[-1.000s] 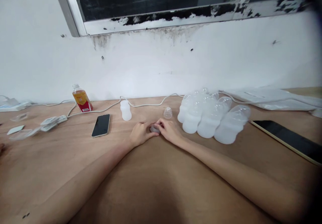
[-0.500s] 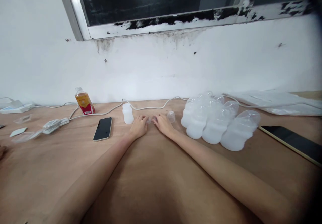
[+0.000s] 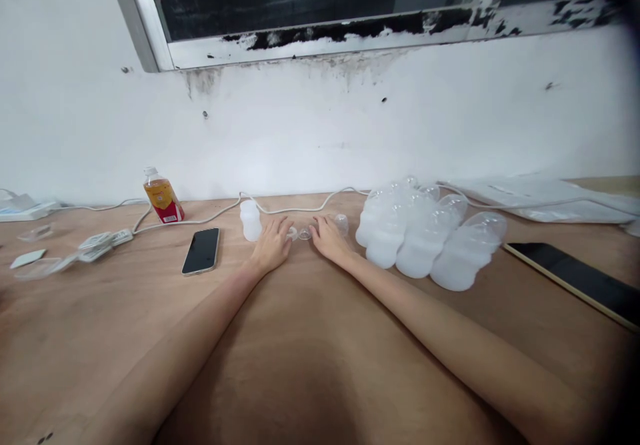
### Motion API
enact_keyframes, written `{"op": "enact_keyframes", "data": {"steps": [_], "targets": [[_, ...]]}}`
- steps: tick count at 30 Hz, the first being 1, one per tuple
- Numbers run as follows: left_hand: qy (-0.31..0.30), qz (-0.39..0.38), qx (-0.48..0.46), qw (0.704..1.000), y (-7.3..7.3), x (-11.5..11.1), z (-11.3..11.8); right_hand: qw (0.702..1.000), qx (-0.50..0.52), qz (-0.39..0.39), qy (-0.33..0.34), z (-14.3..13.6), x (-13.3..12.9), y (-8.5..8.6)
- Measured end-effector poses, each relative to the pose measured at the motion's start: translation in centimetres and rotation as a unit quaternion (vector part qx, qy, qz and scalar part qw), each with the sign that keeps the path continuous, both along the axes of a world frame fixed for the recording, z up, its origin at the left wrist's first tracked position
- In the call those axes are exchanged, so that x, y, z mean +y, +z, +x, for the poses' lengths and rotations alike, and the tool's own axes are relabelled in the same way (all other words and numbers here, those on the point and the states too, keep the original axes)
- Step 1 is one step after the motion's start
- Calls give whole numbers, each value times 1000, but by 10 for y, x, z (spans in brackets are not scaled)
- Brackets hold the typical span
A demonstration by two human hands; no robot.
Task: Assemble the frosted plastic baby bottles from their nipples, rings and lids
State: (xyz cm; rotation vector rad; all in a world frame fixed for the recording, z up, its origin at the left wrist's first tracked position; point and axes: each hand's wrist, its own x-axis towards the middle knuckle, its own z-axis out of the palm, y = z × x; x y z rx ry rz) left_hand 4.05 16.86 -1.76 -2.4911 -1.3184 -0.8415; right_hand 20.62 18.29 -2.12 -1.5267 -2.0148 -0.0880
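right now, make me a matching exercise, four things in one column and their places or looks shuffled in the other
Things
1. drink bottle
2. group of whitish bottles
3. single whitish bottle
4. small phone

Places and looks
A. standing right by the left hand
B. yellow and red label
C. to the right of the right hand
D. lying flat, dark screen up

Right pairs: 1-B, 2-C, 3-A, 4-D
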Motion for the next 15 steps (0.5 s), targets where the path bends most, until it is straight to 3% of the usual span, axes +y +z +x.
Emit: {"op": "enact_keyframes", "data": {"steps": [11,13,15], "targets": [[40,-44,-77,995,-4,5,-4,998,-36,-23,-50,2,-3,-1],[50,-51,-101,992,-3,6,-5,997,-44,-20,-53,-1,-6,5],[57,-59,-123,989,-3,8,-7,997,-53,-6,-53,-4,-13,21]]}}
